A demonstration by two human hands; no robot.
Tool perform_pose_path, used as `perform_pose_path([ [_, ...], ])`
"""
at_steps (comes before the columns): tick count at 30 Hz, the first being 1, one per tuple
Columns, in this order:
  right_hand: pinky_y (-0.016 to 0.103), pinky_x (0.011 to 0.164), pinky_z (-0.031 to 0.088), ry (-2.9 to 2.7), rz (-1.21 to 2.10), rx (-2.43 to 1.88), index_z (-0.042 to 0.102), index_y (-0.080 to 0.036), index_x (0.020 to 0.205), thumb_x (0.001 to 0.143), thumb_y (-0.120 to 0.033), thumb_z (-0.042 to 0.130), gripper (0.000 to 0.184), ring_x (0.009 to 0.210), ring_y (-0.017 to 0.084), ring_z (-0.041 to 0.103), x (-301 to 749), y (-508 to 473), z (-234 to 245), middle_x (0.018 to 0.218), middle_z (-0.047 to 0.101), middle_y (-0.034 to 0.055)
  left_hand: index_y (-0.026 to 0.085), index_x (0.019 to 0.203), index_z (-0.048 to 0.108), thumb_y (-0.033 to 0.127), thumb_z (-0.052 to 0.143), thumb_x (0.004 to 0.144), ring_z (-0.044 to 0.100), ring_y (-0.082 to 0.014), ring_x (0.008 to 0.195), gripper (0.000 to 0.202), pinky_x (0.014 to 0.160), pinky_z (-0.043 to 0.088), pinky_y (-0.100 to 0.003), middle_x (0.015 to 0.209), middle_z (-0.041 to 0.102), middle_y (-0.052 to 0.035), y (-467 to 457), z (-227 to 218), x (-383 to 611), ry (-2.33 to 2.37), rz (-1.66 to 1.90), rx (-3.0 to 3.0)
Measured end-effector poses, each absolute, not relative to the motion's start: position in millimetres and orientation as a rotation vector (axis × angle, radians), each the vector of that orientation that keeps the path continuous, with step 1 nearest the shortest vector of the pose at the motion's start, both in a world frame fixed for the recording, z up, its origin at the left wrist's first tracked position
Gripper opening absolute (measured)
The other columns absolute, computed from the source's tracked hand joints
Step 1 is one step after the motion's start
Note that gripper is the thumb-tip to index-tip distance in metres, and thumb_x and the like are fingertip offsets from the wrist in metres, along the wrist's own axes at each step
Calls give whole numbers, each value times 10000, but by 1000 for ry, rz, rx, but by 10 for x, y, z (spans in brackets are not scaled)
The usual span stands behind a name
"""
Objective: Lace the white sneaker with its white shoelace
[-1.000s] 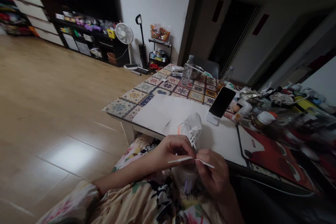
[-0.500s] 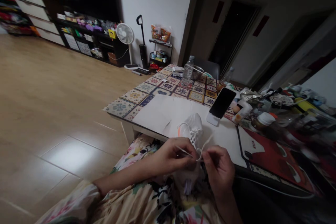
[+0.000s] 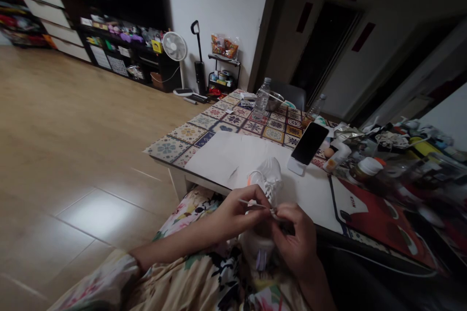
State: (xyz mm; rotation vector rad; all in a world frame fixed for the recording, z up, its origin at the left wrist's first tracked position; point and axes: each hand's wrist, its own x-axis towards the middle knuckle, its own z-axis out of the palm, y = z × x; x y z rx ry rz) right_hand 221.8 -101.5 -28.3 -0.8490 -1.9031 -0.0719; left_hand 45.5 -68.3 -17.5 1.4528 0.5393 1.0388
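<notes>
A white sneaker (image 3: 270, 175) points away from me, its toe over the table edge and its heel close to my lap. My left hand (image 3: 250, 209) pinches a white shoelace (image 3: 245, 201) above the shoe's opening. My right hand (image 3: 296, 233) is closed beside it, thumb and forefinger pinched on the lace at the same spot. The fingertips of both hands nearly meet, and they cover part of the shoe's tongue and the lace crossing.
White paper (image 3: 219, 155) covers the near part of the patterned table (image 3: 171, 148). A phone on a stand (image 3: 310, 143) is beyond the shoe. To the right lie a red folder (image 3: 383, 218), a white-capped jar (image 3: 367, 170) and clutter. A plastic bottle (image 3: 261, 99) stands farther back.
My right hand has moved left and slightly up, closer to my left hand. The lace end that stuck up between the hands no longer shows. The shoe has stayed in place.
</notes>
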Motion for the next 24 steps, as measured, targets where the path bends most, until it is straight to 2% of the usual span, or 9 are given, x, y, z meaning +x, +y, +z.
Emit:
perform_pose_path([
  [4,300,627,525,-1978,-302,-815,569,-269,1159,916,-129,561,281,700,179,664,2257,-1015,-308,822,683,30,127,791,618,466,742,771,506,-105,645,362,617,410,-217,716,594,3,-646,-221,479,511,1003,1365],
  [12,323,649,510,-1969,-451,-809,623,-241,1198,892,-91,606,341,731,189,655,2255,-1035,-300,868,705,63,130,804,636,538,734,758,512,-109,633,422,585,401,-215,709,614,-6,-598,-264,490,516,998,1370],
  [15,335,675,507,-1921,-301,-809,665,-286,1113,912,-121,591,270,762,187,623,2243,-1050,-297,872,672,49,135,774,633,533,734,762,512,-110,647,410,600,410,-216,709,601,-4,-600,-272,504,487,1029,1375],
  [18,412,774,511,-1763,22,-783,672,-295,906,945,-263,570,114,939,239,603,2244,-1036,-309,913,621,52,145,769,609,468,755,773,510,-103,604,354,574,403,-207,665,590,10,-561,-276,525,425,1050,1246],
  [20,456,805,509,-1579,248,-710,591,-274,783,946,-400,552,210,979,267,601,2271,-991,-317,832,590,39,150,775,587,411,767,779,556,-114,643,317,604,431,-209,706,626,-7,-498,-269,519,383,1129,1073],
  [22,447,763,523,-1404,476,-628,485,-266,736,941,-487,523,303,752,229,616,2336,-920,-316,632,492,-18,155,774,557,334,768,787,602,-129,714,277,677,473,-219,745,641,-17,-407,-258,472,311,1219,858],
  [23,410,696,529,-1338,589,-591,446,-267,733,946,-498,503,319,577,187,554,2386,-878,-315,550,403,-56,157,776,540,288,756,797,610,-125,715,253,703,487,-221,728,626,-8,-354,-255,430,266,1243,755],
  [24,352,601,515,-1285,691,-555,422,-268,737,954,-489,485,316,437,146,432,2448,-834,-316,506,310,-87,158,782,528,239,733,812,594,-106,657,223,691,494,-214,666,578,20,-299,-255,377,223,1248,666],
])
